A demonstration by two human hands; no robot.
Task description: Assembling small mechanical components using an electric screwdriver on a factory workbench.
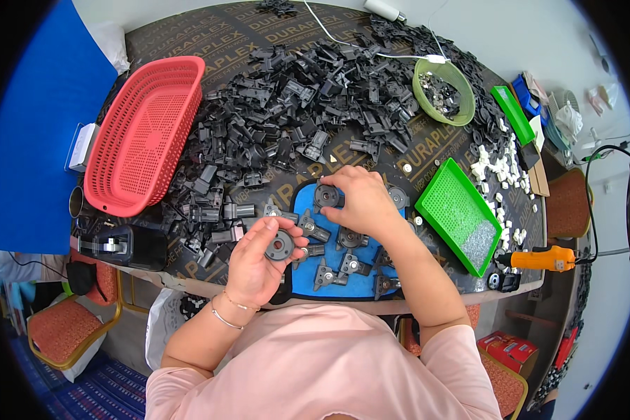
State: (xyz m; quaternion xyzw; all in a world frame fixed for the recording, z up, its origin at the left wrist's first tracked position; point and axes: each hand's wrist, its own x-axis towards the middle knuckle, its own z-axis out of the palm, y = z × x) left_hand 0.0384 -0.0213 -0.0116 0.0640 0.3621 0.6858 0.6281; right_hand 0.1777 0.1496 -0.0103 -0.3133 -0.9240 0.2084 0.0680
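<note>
My left hand [253, 262] is closed round the edge of a round black plastic disc [280, 245] with a hole in its middle, held up at the left side of the blue mat [357, 287]. At the mat's far edge my right hand [364, 199] pinches a second round disc [325, 197] between thumb and fingers. Several black plastic fittings with silvery round centres, such as this one [325, 275], lie on the mat below the hands. Another disc [398, 197] sits right of my right hand, partly hidden by it.
A heap of black plastic parts [308, 98] covers the table's middle. A red basket [143, 133] stands left. On the right are a green bowl of metal pieces [420, 98], a green tray of small silvery pieces [449, 199], white parts [493, 168] and an orange power screwdriver [542, 259].
</note>
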